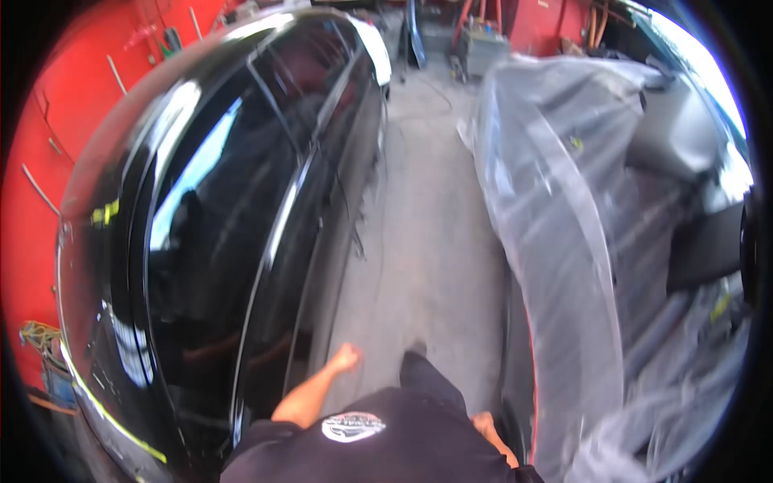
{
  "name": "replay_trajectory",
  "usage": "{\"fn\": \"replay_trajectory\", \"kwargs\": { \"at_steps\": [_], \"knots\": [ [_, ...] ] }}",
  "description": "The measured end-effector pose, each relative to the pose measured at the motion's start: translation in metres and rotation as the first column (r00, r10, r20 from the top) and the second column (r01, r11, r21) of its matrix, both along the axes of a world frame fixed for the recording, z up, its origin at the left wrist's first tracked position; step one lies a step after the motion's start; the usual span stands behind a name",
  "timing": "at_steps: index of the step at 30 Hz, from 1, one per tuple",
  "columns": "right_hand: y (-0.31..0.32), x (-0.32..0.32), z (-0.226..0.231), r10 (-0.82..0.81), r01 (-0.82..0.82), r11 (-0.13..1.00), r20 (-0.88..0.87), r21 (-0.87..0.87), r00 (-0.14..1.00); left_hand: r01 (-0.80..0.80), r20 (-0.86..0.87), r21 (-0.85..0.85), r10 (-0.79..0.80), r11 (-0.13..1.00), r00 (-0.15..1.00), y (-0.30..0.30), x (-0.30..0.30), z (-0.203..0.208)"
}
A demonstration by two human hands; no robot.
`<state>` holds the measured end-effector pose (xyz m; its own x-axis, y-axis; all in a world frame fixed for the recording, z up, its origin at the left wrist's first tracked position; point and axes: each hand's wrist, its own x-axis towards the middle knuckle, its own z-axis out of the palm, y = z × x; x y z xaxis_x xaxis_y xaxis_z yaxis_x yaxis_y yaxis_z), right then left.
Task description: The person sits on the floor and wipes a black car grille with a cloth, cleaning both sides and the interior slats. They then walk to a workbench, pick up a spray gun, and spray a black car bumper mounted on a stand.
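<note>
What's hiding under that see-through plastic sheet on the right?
Under the plastic sheet sits a car: a curved grey body panel and dark parts low down show through. The wrinkled, shiny plastic blurs the rest, so the car's full shape and details cannot be made out.

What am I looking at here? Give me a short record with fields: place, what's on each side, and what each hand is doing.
place: a workshop with red walls and a grey concrete floor
left side: a glossy black car
right side: a vehicle wrapped in clear plastic sheeting
person: stands in the aisle between the two, in a dark shirt
left hand: loosely closed, holds nothing, close beside the black car; contact cannot be told
right hand: low by the plastic sheeting, mostly hidden, seems empty
far end: tools and hoses, blurred
</note>
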<state>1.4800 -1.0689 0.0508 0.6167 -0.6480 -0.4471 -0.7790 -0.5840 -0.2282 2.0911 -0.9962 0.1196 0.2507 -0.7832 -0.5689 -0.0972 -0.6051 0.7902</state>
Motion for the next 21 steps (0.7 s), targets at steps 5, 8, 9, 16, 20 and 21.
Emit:
{"fn": "replay_trajectory", "kwargs": {
  "at_steps": [5,8,9,16,20,21],
  "knots": [
    [-0.252,0.136,0.024,-0.524,0.521,0.806,-0.071,0.279,0.849,-0.150,-0.034,0.245,0.163,0.958,0.986,-0.088,0.049,0.012],
    [-0.420,0.242,0.075,-0.481,0.446,0.874,0.222,0.192,0.848,-0.225,0.054,0.275,0.218,0.935,0.974,-0.149,0.068,0.012],
    [-0.471,0.272,0.075,-0.375,0.376,0.924,0.387,0.076,0.842,-0.238,0.045,0.265,0.235,0.934,0.971,-0.167,0.072,-0.003],
    [-0.728,0.496,0.094,-0.495,0.374,0.866,0.471,0.331,0.730,-0.098,0.227,0.214,0.048,0.972,0.973,-0.382,0.211,-0.096],
    [-0.828,0.486,0.050,-0.499,0.433,0.817,0.091,0.382,0.862,-0.066,0.133,0.184,0.042,0.981,0.990,-0.570,0.287,-0.060],
    [-0.846,0.491,0.049,-0.550,0.473,0.783,0.094,0.404,0.830,0.074,0.260,0.108,-0.100,0.991,0.960,-0.611,0.322,-0.051]
  ]
}}
